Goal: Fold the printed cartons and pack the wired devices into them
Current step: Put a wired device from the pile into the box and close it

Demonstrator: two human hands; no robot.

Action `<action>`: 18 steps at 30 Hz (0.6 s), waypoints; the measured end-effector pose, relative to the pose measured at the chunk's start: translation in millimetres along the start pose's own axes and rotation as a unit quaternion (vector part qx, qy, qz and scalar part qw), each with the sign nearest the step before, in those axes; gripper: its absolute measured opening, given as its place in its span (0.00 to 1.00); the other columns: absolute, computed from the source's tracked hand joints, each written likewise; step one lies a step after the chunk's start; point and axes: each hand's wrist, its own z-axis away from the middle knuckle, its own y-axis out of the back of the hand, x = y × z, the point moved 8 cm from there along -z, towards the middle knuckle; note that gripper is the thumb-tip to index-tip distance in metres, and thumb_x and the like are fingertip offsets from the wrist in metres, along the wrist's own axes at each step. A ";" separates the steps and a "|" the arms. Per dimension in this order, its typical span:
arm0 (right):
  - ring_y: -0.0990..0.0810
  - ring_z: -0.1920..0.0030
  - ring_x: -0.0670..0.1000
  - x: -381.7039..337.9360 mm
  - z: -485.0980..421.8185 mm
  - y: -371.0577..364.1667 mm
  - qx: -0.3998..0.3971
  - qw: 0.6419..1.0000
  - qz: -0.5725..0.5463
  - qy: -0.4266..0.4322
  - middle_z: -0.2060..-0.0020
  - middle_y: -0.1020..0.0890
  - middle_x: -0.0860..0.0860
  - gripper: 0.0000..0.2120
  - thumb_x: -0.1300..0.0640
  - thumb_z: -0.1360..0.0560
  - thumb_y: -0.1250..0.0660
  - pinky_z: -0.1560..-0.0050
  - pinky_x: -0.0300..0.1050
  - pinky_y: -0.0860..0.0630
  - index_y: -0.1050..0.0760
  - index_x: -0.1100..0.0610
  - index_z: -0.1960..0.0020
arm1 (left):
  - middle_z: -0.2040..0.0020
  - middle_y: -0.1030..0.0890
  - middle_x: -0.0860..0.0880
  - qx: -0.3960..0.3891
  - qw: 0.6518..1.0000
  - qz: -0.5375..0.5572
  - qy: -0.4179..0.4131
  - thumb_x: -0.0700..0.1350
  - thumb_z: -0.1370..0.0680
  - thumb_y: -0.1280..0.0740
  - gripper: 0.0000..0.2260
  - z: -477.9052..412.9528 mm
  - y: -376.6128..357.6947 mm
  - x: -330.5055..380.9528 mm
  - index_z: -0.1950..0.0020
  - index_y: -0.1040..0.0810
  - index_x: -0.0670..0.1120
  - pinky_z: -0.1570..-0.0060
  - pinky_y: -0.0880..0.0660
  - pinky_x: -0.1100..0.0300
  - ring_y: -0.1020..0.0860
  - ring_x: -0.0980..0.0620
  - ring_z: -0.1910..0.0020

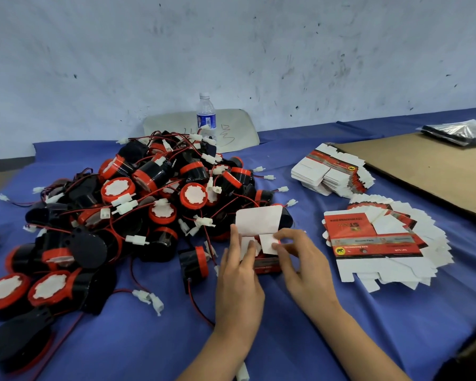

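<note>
Carton [259, 222] between hands, left hand [238, 273] straight-fingered against one flap, right hand [302, 266] grip pinching another.

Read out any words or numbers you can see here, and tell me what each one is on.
"ST", upside down, on the top flat carton; its smaller print is blurred.
On the held carton: print blurred.
On the bottle label: too small to read.
On the white board: handwritten scrawl, unreadable.
</note>
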 end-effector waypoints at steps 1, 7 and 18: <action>0.18 0.55 0.44 1.5 -0.5 2.2 0.013 0.999 -0.031 -0.016 0.49 0.24 0.41 0.11 0.65 0.23 0.35 0.57 0.53 0.22 0.28 0.52 0.44 | 0.24 0.58 0.57 0.006 1.000 -0.010 -0.010 0.32 0.20 0.42 0.24 0.9 0.3 0.8 0.26 0.33 0.48 0.30 0.35 0.56 0.42 0.51 0.24; 0.14 0.57 0.50 10.9 -1.0 9.9 0.048 0.970 -0.213 -0.110 0.40 0.24 0.48 0.18 0.62 0.22 0.36 0.54 0.49 0.19 0.34 0.46 0.37 | 0.21 0.49 0.50 0.019 0.997 0.001 -0.071 0.39 0.20 0.37 0.21 3.5 1.5 10.1 0.28 0.29 0.55 0.32 0.38 0.70 0.44 0.59 0.25; 0.21 0.58 0.51 -3.1 -2.6 31.2 0.125 0.989 -0.065 -0.043 0.61 0.21 0.49 0.09 0.47 0.26 0.37 0.56 0.44 0.28 0.20 0.48 0.58 | 0.40 0.24 0.58 -0.050 0.982 0.113 -0.140 0.47 0.27 0.28 0.13 -1.4 -3.4 25.9 0.43 0.17 0.49 0.38 0.36 0.75 0.28 0.64 0.38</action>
